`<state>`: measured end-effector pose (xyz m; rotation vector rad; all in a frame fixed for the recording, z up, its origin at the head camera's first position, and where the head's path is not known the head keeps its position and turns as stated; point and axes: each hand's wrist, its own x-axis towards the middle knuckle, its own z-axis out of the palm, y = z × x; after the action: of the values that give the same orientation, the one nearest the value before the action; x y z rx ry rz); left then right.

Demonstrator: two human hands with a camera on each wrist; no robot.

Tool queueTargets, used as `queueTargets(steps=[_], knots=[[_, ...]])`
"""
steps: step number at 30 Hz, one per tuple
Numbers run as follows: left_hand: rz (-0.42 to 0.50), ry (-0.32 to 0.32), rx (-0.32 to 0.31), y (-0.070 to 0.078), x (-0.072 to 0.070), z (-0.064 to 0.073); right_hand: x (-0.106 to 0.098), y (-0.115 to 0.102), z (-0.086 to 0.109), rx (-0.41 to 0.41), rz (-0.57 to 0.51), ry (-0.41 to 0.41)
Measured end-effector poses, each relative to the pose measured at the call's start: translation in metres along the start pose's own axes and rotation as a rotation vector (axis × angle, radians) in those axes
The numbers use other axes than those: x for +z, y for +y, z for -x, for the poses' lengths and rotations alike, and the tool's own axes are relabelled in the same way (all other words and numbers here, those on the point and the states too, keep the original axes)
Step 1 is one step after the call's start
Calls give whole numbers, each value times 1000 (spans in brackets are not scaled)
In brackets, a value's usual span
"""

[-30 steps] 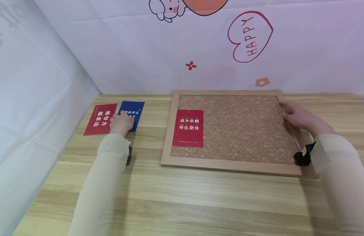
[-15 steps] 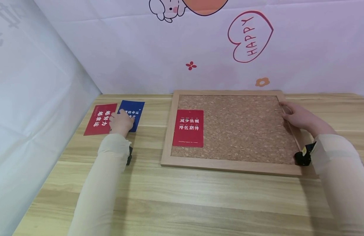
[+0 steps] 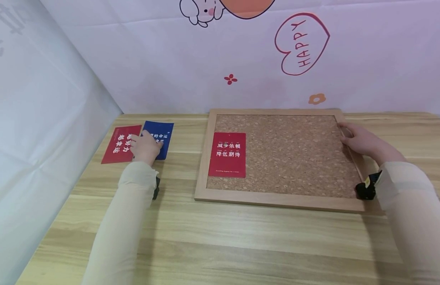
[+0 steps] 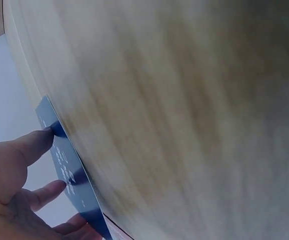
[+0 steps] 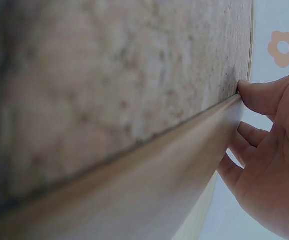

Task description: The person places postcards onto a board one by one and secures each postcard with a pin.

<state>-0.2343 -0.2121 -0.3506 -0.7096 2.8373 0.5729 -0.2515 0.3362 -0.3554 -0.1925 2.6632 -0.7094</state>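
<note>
- Lifting the blue card [image 3: 161, 132], left of the corkboard [image 3: 298, 156], seems the step in hand.
- Left hand [image 3: 145, 147]: fingers spread, tips touching the card (no grip yet).
- Right hand [image 3: 359, 140]: pinches the corkboard's right edge.
- Next move probably calls for pinching the card's edge.

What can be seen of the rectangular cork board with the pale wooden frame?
The rectangular cork board has a speckled brown surface inside a pale wooden frame. It lies on the wooden table, long sides running left to right. A red rectangular card lies on its left part; the right hand grips its right edge.
</note>
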Motion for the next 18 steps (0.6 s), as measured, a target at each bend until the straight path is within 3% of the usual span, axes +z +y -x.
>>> queueTargets(steps=[9, 18], knots=[[45, 100, 12, 2, 1, 2, 0, 0, 0, -3, 3, 4], [10, 154, 45, 4, 1, 2, 0, -1, 0, -7, 6, 7]])
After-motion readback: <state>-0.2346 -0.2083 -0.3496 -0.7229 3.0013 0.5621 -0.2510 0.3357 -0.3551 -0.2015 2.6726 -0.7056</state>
